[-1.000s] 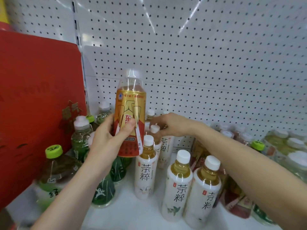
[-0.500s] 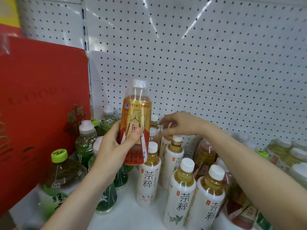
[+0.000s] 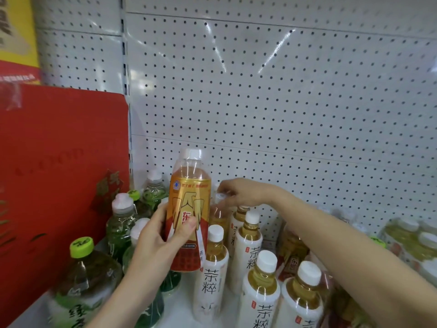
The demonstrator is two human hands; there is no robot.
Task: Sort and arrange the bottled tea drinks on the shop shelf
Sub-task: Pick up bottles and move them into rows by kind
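My left hand (image 3: 159, 242) grips an orange-and-red labelled tea bottle (image 3: 190, 209) with a white cap, upright and lifted above the shelf. My right hand (image 3: 238, 194) reaches to the back row and pinches the white cap of an amber tea bottle (image 3: 217, 215) standing behind the others. In front stand several white-labelled tea bottles (image 3: 211, 275) with white caps. Green tea bottles (image 3: 119, 229) fill the left side, one large with a lime cap (image 3: 81, 247).
A red box (image 3: 59, 174) walls off the left. White pegboard (image 3: 283, 102) backs the shelf. More amber and pale bottles (image 3: 411, 242) crowd the right. The white shelf floor (image 3: 179, 306) shows between the bottles.
The view has tilted up, so everything sits lower in the frame. My right hand has moved from the white-labelled bottle's cap back to the amber bottle's cap. My left hand still holds the orange bottle.
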